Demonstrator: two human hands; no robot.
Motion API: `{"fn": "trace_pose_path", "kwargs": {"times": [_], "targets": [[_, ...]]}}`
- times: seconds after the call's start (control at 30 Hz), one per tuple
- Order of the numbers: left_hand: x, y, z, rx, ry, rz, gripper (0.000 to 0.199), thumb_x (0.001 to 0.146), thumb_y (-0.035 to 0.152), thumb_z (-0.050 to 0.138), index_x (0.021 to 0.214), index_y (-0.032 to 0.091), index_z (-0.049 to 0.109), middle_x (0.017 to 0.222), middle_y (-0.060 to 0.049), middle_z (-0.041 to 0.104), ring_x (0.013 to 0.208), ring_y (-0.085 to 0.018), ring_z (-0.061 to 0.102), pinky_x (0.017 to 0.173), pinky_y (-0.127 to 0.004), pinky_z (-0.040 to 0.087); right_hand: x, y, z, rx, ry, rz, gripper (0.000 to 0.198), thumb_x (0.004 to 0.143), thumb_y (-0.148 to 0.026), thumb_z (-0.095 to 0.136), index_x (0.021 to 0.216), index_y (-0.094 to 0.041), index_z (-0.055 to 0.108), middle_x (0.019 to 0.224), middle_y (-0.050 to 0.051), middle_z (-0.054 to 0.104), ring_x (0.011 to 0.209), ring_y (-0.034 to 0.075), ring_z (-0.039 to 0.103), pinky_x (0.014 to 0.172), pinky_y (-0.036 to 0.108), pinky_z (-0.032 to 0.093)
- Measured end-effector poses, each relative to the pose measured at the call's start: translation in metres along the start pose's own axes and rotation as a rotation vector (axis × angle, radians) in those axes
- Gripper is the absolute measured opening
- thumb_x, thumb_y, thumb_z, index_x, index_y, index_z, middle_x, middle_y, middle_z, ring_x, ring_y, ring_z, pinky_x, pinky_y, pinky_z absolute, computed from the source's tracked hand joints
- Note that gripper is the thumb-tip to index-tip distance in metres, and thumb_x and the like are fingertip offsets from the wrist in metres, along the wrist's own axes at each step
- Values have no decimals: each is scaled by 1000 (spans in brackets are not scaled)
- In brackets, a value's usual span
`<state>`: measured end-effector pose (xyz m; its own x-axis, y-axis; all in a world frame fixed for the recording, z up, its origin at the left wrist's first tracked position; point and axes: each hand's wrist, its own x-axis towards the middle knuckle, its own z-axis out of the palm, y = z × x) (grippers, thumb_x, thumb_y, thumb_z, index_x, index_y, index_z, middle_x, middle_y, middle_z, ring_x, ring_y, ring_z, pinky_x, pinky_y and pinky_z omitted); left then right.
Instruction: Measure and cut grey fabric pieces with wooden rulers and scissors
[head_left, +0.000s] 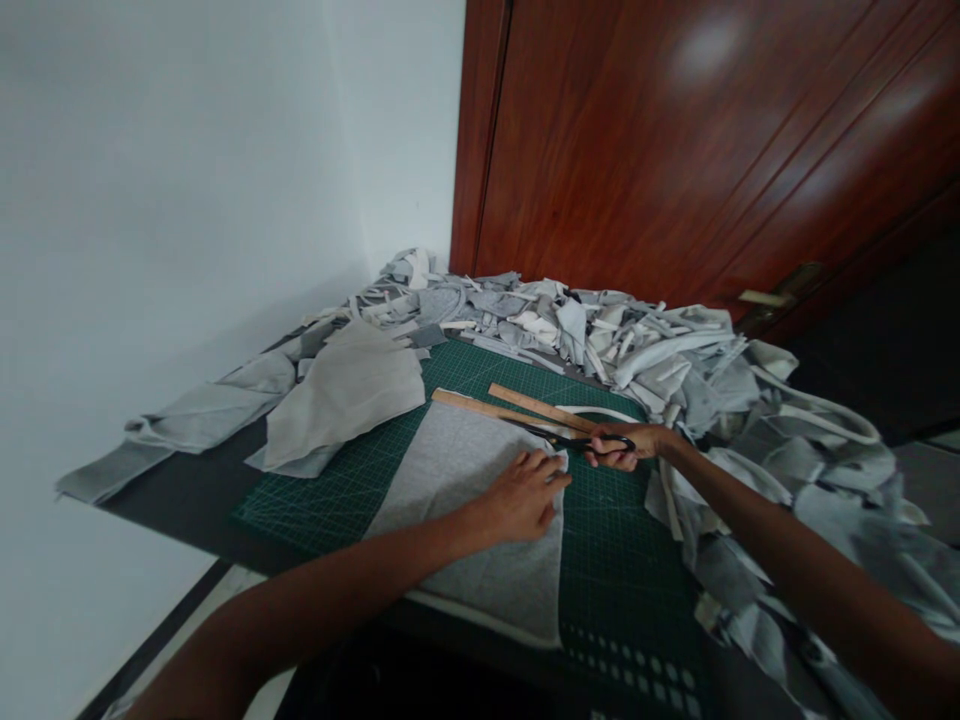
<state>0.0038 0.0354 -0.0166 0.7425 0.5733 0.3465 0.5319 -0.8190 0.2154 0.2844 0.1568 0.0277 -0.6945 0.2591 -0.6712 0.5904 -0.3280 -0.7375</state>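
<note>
A grey piece of fabric [457, 480] lies on the green cutting mat [611, 540]. My left hand [527, 495] rests on its right part, palm down with fingers stretched out near the upper right corner. In my right hand [622, 450] are black-handled scissors [616, 440], their blades pointing left along the fabric's far edge. One wooden ruler [469, 402] lies along that edge, partly behind the scissors. A second wooden ruler [525, 401] sits just beyond it. Whether the blades are around the cloth is too small to tell.
Larger pale fabric pieces [349, 390] are stacked at the mat's left. A long heap of grey and white scraps [547, 315] runs along the back and down the right side. Behind the table stand a white wall [187, 180] and a reddish-brown wooden door [637, 150].
</note>
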Motion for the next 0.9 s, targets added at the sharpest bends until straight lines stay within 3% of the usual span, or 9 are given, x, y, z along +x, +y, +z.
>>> {"fn": "trace_pose_path", "kwargs": {"times": [0.1,0.33,0.6,0.9], "targets": [[0,1,-1,3,5,3,44,94,20,54,137,16,58,152,-13,53,137,-29,47,112,-44,39,1,2,-1,4,9,-2,56,87,-70,69,90,-17,54,54,-14,27,42,2,14,36,16,14],[1,2,-3,-7,-1,-9,43,94,20,54,137,16,59,151,-12,54,134,-29,49,112,-43,39,1,0,2,53,8,4,68,72,-76,80,89,-15,56,54,-15,29,39,0,15,33,16,13],[2,2,-3,-23,-23,-23,44,93,20,55,137,16,59,151,-12,54,134,-29,49,112,-44,39,3,4,-3,56,-24,-18,56,84,-69,75,90,-16,55,56,-14,32,37,0,17,31,12,18],[2,2,-3,-25,-18,-26,44,92,19,56,136,16,60,151,-12,54,135,-30,49,112,-45,40,4,5,-5,71,-11,7,56,82,-67,77,89,-16,55,55,-14,30,38,1,17,32,12,20]]}}
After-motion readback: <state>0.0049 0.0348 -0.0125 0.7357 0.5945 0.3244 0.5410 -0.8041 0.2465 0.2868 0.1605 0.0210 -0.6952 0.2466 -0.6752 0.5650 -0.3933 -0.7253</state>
